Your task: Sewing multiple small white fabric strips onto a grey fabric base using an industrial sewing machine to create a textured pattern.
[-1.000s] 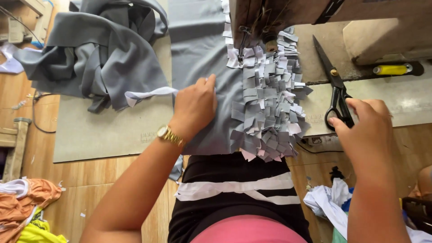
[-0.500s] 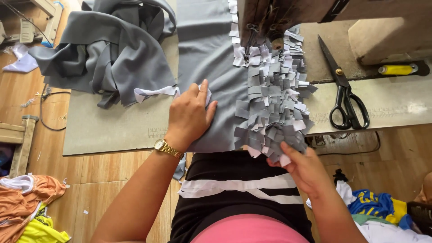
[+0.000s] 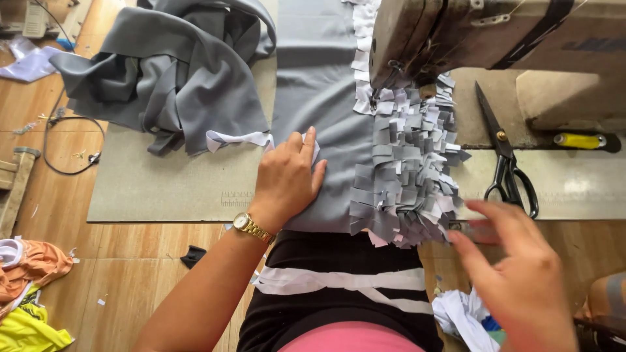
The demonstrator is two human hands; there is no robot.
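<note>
head cam | looks steeply down, close over sewing table (image 3: pixel 163 189) | lap and floor at frame bottom

right hand (image 3: pixel 515 274): motion-blurred, cut by near edge | sewing machine (image 3: pixel 495 39): top cropped by far edge; needle hidden behind its head | grey fabric heap (image 3: pixel 176 65): far part cropped | left hand (image 3: pixel 287 176): palm hidden

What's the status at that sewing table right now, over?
Left hand flat on grey fabric. Right hand open, empty, beside the ruffled strips. Scissors lie clear on table.
</note>
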